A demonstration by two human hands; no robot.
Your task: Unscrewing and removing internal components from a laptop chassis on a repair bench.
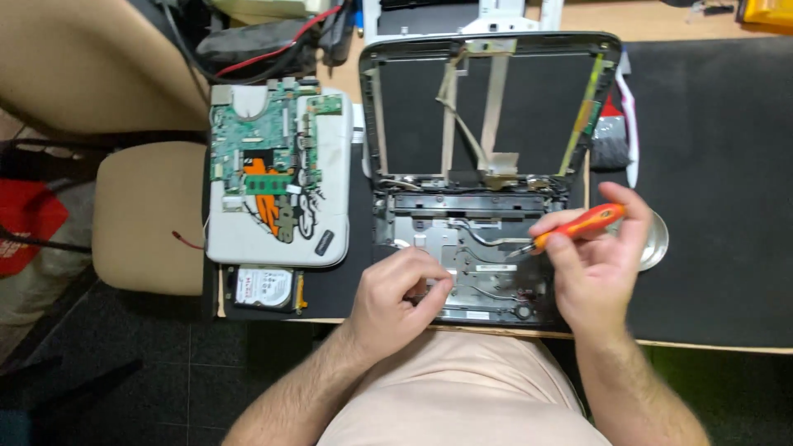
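With our right hand (pixel 596 272) clenched on the light, stiff orange screwdriver (pixel 578 226) and left hand (pixel 401 293) curled empty, we judge the gutted laptop base (pixel 462 256) on the table (pixel 719 206) fragile, best steadied by its rim.

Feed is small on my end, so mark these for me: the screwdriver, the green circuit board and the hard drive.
screwdriver (pixel 582 225): head view, on the orange handle held in the right hand.
green circuit board (pixel 258 142): head view, middle of the board lying on the white case.
hard drive (pixel 264 287): head view, on its labelled top face.
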